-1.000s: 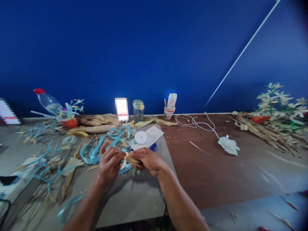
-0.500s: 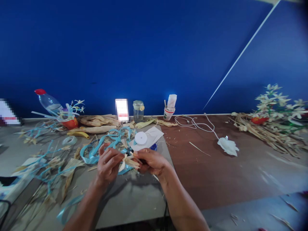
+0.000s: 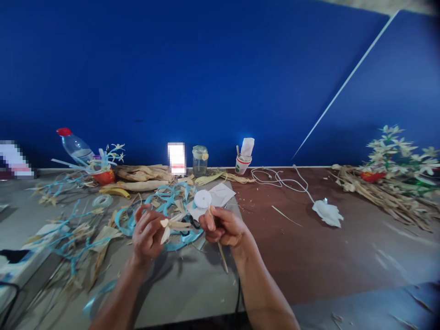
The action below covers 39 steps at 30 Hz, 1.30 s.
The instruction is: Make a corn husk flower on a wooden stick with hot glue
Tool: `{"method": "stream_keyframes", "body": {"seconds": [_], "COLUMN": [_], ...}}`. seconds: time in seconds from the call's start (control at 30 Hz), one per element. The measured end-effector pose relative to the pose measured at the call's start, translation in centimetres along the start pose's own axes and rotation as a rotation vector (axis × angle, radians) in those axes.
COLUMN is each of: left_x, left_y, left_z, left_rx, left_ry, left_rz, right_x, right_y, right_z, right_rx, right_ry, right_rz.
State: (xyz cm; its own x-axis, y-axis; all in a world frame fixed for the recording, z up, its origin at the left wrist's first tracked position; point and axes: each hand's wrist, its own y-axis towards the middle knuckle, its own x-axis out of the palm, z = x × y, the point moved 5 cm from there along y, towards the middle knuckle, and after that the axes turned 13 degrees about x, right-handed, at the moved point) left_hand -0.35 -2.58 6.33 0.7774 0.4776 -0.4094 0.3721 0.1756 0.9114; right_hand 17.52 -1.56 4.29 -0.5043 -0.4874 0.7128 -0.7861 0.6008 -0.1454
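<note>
My left hand (image 3: 147,232) is closed around a small flower of dried straw petals (image 3: 171,225), its pale petals sticking out to the right of the fingers. Just to the right, my right hand (image 3: 223,226) pinches a thin straw stick (image 3: 221,253) that slants down past the wrist. The two hands are a little apart over the grey table top (image 3: 192,284). Behind them lie a tangle of light blue ribbon (image 3: 161,201) and a white spool (image 3: 202,199) on white paper.
Along the blue wall stand a plastic bottle with a red cap (image 3: 74,144), a red cup of flowers (image 3: 103,174), a glass jar (image 3: 200,159) and a paper cup (image 3: 243,163). A white cable (image 3: 282,178) and a white scrap (image 3: 328,213) lie on the brown surface. A straw flower bunch (image 3: 392,169) sits right.
My hands have drawn apart. The left now keeps the straw flower alone, and the right has turned upward, holding the thin stick. The view has shifted slightly.
</note>
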Motion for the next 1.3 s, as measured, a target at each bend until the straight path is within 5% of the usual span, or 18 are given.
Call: {"method": "stream_keyframes", "body": {"seconds": [0.37, 0.57, 0.77, 1.3], "left_x": [0.5, -0.5, 0.6, 1.9], "left_y": [0.2, 2.4, 3.5, 2.6], "left_z": [-1.2, -1.0, -0.3, -0.5], "left_rx": [-0.110, -0.132, -0.051, -0.011], "left_ry": [0.084, 0.095, -0.020, -0.123], "left_rz": [0.037, -0.014, -0.241, -0.231], "right_x": [-1.4, -0.9, -0.1, -0.5], "right_y": [2.0, 1.9, 1.6, 0.7], "right_z": [0.4, 0.1, 0.0, -0.1], "right_rx": [-0.092, -0.115, -0.127, -0.118], "right_ry": [0.162, 0.112, -0.021, -0.163], "right_rz": [0.284, 0.235, 0.231, 0.234]}}
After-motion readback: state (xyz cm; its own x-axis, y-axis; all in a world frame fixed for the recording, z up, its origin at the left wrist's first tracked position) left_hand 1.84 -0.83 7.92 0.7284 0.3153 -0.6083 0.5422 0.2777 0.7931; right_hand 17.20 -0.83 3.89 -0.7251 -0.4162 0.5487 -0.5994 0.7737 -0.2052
